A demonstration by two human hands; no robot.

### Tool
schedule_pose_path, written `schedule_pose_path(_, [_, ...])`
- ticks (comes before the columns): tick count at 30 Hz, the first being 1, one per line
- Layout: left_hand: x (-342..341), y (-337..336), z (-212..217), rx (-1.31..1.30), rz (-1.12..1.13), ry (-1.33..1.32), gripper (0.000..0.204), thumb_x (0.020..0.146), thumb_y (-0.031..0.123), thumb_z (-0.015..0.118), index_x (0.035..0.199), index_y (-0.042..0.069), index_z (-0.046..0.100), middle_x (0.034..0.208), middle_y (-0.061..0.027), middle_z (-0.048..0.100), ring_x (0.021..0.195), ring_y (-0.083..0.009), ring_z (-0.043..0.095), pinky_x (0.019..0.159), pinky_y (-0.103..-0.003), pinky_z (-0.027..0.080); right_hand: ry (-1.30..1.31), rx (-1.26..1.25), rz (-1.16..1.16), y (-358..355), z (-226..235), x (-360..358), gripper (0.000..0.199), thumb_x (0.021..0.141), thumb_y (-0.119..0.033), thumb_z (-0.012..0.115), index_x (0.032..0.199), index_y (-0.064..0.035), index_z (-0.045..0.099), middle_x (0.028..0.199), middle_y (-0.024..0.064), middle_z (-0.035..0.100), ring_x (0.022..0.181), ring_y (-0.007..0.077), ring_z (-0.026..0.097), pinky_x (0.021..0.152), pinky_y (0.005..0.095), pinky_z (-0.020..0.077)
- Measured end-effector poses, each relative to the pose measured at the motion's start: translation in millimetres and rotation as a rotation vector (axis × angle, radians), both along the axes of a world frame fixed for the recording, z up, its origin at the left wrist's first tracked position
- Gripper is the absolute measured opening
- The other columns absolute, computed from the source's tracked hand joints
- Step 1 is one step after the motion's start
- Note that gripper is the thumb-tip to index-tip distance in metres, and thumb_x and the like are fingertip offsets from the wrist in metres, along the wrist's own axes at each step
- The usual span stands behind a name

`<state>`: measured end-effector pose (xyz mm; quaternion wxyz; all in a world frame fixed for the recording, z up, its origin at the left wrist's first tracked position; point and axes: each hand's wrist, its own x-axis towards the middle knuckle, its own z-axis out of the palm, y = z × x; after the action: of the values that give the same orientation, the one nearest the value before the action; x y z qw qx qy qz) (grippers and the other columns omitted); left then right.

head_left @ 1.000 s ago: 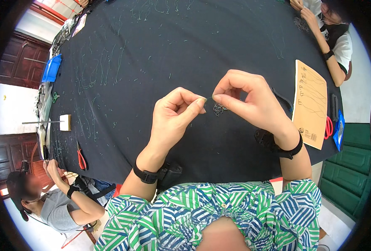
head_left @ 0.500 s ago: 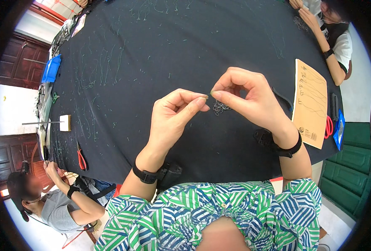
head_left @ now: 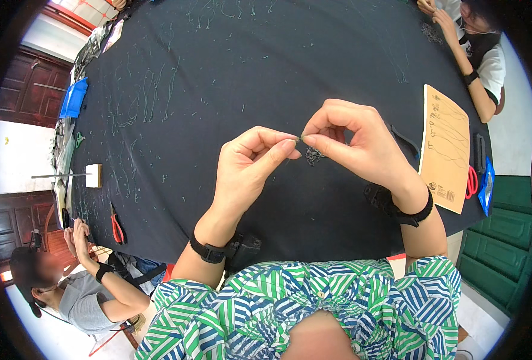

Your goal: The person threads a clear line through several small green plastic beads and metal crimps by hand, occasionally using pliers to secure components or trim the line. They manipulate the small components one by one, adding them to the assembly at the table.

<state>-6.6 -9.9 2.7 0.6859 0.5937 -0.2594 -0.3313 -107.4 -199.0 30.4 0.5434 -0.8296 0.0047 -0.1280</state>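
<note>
We see our left hand [head_left: 251,165] and our right hand [head_left: 353,141] held close together above the big dark table [head_left: 218,90]. The fingertips of both hands almost meet in the middle. Each hand is pinched nearly shut, thumb against first finger, and a thin bit of thread [head_left: 300,138] runs between the two pinches. It is so small that we can only just make it out. Just under the right hand's fingers sits a little dark knotted piece [head_left: 314,156], which looks like tangled thread. We cannot tell if it hangs from the thread or lies on the table. Each wrist has a black band on it. Out past the right hand lies a tan sheet of card [head_left: 446,156], and beyond that are red scissors [head_left: 471,182]. Far off to the side of the left hand are red pliers [head_left: 116,225] and a small wooden block [head_left: 93,175]. Lots of short green thread scraps [head_left: 152,96] lie on the table in front of both hands.
</note>
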Motion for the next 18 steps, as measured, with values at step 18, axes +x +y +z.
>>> schedule_pose_path(18, [0.3,0.1,-1.1,0.050,0.050,-0.015,0.010,0.095,0.013,0.067,0.096,0.003,0.068,0.081,-0.0036,0.070,0.071,-0.0051,0.062,0.063,-0.017,0.045,0.074,-0.101,-0.007,2.1,4.7,-2.6,0.010,0.085,-0.011,0.068,0.093,-0.0048,0.067,0.068,0.0047,0.057,0.056,0.0126,0.053,0.051,0.0294,0.0399])
